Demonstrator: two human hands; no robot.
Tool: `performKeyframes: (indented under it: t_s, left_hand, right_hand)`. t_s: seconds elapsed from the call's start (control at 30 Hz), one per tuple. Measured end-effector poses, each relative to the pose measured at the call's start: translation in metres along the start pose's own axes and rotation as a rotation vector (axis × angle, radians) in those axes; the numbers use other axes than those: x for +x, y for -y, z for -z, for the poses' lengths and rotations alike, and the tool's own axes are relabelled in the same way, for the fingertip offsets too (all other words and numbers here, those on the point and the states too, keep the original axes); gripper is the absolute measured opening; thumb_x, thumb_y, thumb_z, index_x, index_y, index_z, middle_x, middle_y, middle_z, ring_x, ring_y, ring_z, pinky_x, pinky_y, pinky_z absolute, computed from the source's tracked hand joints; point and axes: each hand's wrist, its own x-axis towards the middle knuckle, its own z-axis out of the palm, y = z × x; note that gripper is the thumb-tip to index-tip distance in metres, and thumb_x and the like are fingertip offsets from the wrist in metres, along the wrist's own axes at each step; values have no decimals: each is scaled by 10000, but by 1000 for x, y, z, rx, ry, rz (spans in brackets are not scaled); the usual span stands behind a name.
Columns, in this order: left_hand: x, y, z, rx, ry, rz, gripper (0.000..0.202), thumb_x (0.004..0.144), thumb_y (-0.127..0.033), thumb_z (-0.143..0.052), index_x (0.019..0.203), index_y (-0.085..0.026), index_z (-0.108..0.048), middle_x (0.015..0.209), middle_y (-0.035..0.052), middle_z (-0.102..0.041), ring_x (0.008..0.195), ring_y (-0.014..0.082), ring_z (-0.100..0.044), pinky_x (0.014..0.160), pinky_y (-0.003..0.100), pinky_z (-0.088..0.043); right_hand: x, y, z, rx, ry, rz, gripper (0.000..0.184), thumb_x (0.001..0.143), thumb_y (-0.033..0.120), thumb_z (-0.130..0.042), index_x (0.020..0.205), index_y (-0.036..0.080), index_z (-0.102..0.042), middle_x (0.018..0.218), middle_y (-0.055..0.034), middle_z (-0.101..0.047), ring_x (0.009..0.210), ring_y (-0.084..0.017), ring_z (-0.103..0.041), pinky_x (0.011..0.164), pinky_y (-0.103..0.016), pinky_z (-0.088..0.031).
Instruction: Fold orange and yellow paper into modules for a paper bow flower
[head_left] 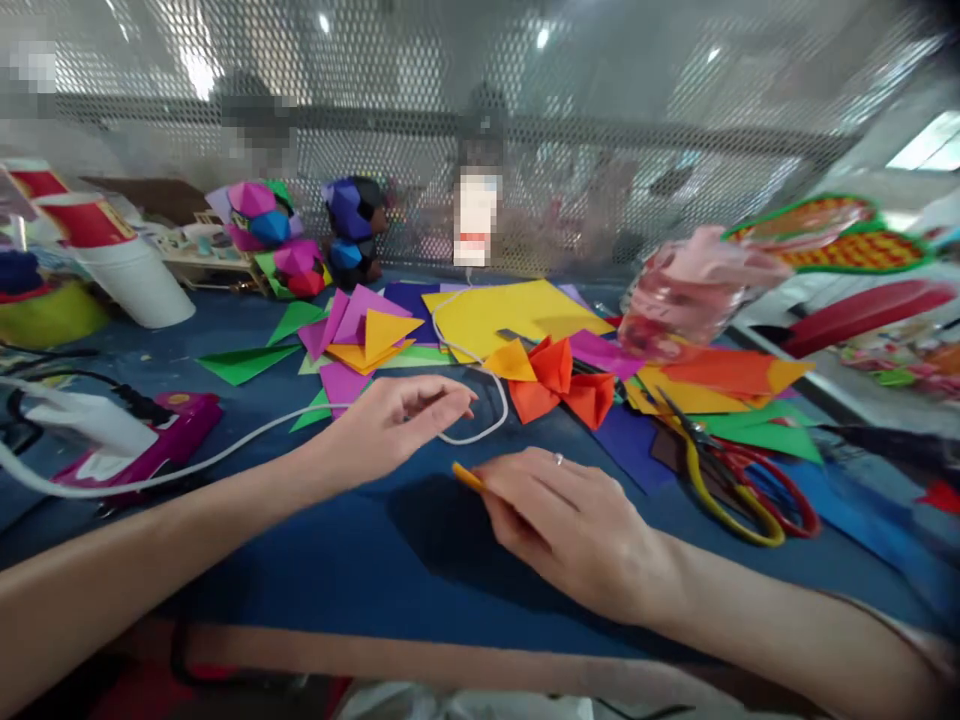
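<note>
My right hand [570,515] lies low over the blue table cover [337,560], fingers curled round a small yellow-orange folded paper piece [468,476] whose tip sticks out to the left. A ring shows on one finger. My left hand [394,420] hovers just above and left of it, fingers loosely apart and holding nothing, next to a white cord [480,425]. Beyond both hands lie folded orange paper shapes [562,385] and a pile of purple and yellow folded triangles [364,335].
Scissors with yellow and red handles [731,480] lie at the right on coloured sheets. A pink glue gun [161,440] rests at the left. Paper cups [120,255], finished paper balls [277,235], a clear plastic bag [690,295] and a mesh screen [480,130] stand behind.
</note>
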Motion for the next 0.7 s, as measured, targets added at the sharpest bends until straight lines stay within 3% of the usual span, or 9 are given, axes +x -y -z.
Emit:
performKeyframes:
  t_s: [0.13, 0.23, 0.37, 0.53, 0.7]
  left_hand:
    - [4, 2, 1, -218, 152, 39, 591, 1024, -581, -255, 1112, -171, -671, 1123, 112, -725, 1025, 237, -693, 862, 353, -557]
    - [-1, 6, 0, -281, 191, 72, 470, 980, -568, -447, 1130, -168, -644, 1110, 104, -719, 1006, 228, -688, 868, 340, -541]
    - [-4, 10, -5, -306, 220, 112, 381, 842, -461, -719, 1055, -157, -638, 1011, 67, -725, 912, 201, -687, 804, 291, -525]
    - [-2, 13, -13, -313, 132, 130, 347, 870, -493, -672, 911, -155, -607, 848, 26, -695, 773, 163, -663, 704, 261, -508]
    - [-2, 13, -13, -285, 4, 104, 365, 924, -544, -561, 969, -185, -511, 886, 39, -681, 808, 192, -684, 709, 291, -529]
  right_hand:
    - [8, -10, 4, 483, -84, -591, 102, 948, 237, -542, 959, 181, -627, 766, -5, -664, 626, -122, -615, 588, -227, -510]
    - [10, -18, 1, 897, -158, -872, 187, 933, 381, -592, 932, 195, -580, 736, 24, -581, 585, -111, -562, 507, -219, -521]
    - [10, -22, -2, 1024, -172, -892, 256, 919, 434, -621, 921, 186, -557, 817, 3, -587, 679, -121, -597, 562, -240, -576]
    - [9, -23, -3, 1069, -175, -905, 297, 915, 459, -626, 865, 191, -508, 791, 11, -586, 672, -112, -604, 580, -244, -582]
    - [9, -24, -2, 1086, -130, -909, 322, 878, 471, -669, 885, 179, -533, 815, -21, -616, 777, -157, -644, 574, -237, -556]
